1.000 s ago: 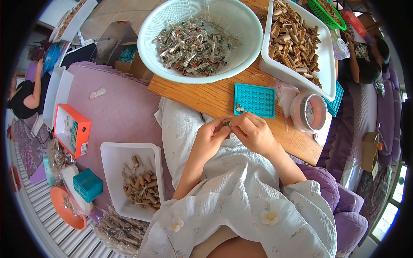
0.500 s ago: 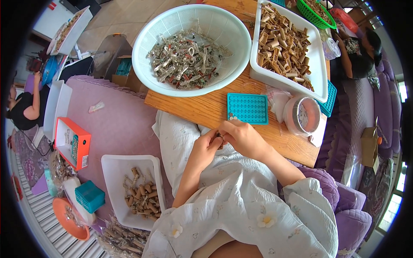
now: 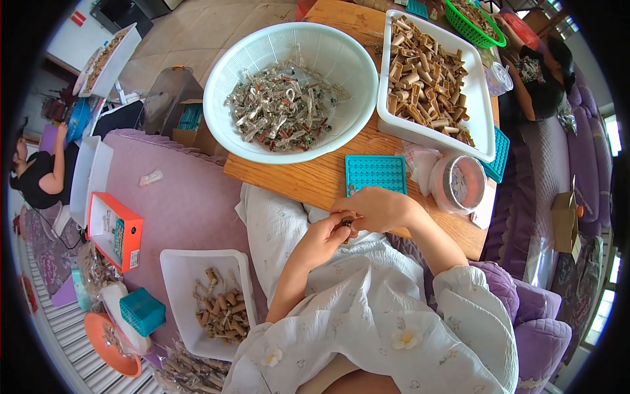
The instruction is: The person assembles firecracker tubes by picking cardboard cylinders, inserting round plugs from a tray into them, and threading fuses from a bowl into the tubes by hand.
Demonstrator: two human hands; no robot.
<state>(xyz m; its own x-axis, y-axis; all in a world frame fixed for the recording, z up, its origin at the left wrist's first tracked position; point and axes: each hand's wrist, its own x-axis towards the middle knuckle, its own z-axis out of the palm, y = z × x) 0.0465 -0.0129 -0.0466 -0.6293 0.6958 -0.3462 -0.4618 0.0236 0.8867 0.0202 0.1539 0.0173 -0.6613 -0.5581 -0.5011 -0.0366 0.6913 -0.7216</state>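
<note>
Left hand (image 3: 325, 238) and right hand (image 3: 375, 209), fingertips pinched together on one small dark piece (image 3: 346, 224) held between them over the lap, just below the teal perforated plastic tray (image 3: 375, 174) on the wooden board (image 3: 315, 180), beyond it a white round basket of grey scraps (image 3: 289, 88).

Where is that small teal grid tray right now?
The teal grid tray lies on the wooden table, just beyond the right hand, between the white basket and the round container.

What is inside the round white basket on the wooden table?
The white basket holds a heap of small grey strips with some red bits. The heap covers the basket's bottom, so anything underneath stays hidden.
</note>
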